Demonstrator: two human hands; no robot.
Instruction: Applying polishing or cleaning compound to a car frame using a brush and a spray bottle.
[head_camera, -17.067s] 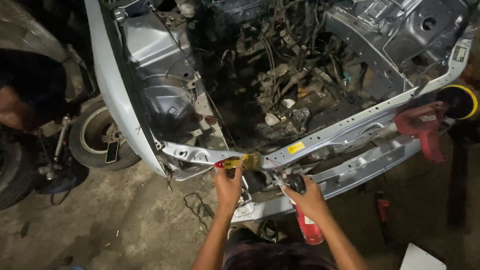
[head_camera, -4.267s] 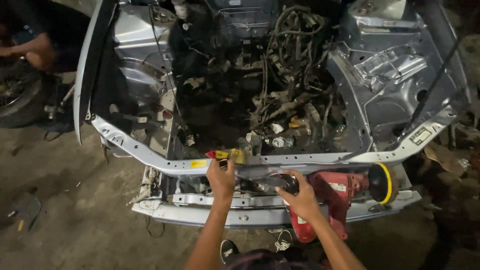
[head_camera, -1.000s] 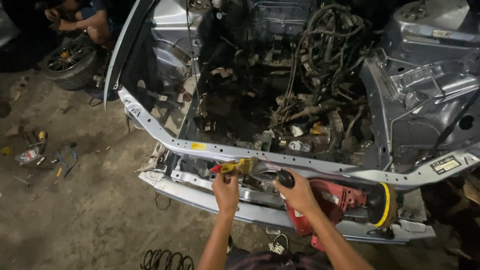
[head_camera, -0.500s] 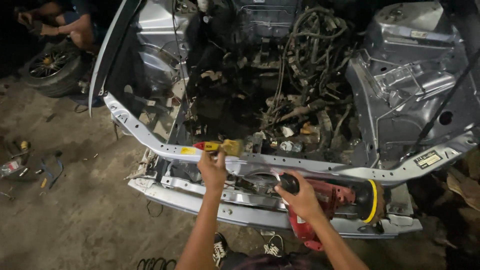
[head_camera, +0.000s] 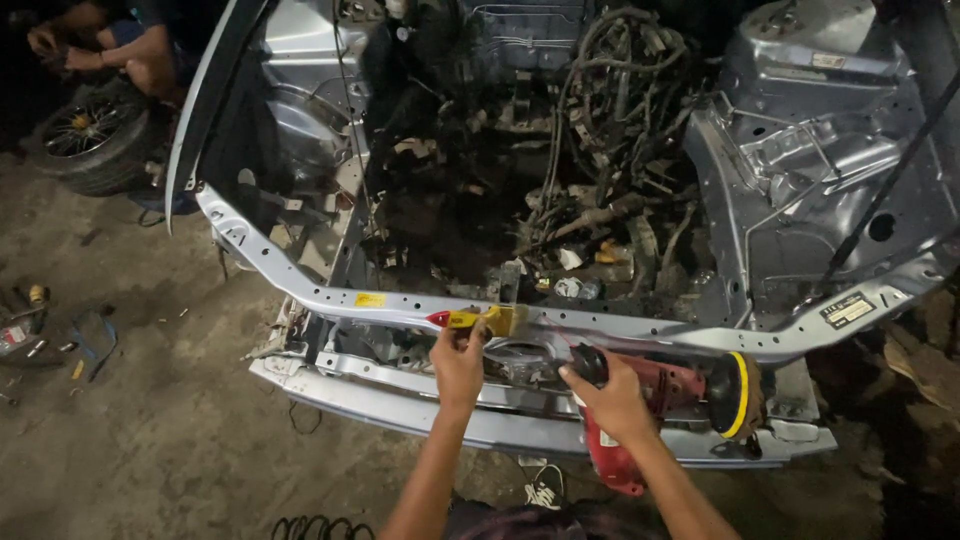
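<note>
**Hands at the front crossmember**

Yellow tool (head_camera: 478, 319) with a red tip, pressed against the silver crossmember (head_camera: 640, 330) near its middle. Held from below by the left hand (head_camera: 459, 362), fingers (head_camera: 470, 335) closed around its near end. Hard to tell what kind of tool; too small and partly hidden by the hand.

Just to the right, red polisher (head_camera: 650, 400) lying across the lower front rail (head_camera: 380, 400), its yellow-edged pad (head_camera: 738, 395) pointing right and sitting under the crossmember. Gripped by the right hand (head_camera: 610, 398), fingers closed over the black knob (head_camera: 588, 362) at the top of the body. Red handle sticking down toward the wearer, past the wrist.

Both forearms reaching up from the bottom edge, hands near each other but apart.

Beyond the crossmember, open engine bay: tangled hoses and wires (head_camera: 610, 110) in the centre, bare silver strut tower (head_camera: 820, 150) on the right, matching inner wing (head_camera: 300, 110) on the left. Small yellow sticker (head_camera: 369, 299) on the crossmember left of the tool, a white label (head_camera: 846, 309) far to the right.

Dirty concrete floor (head_camera: 150, 440) below. Scattered bits (head_camera: 40, 325) on the floor at far left. Loose wheel (head_camera: 85, 140) at top left, with another person's arms (head_camera: 110, 50) beside it.
</note>
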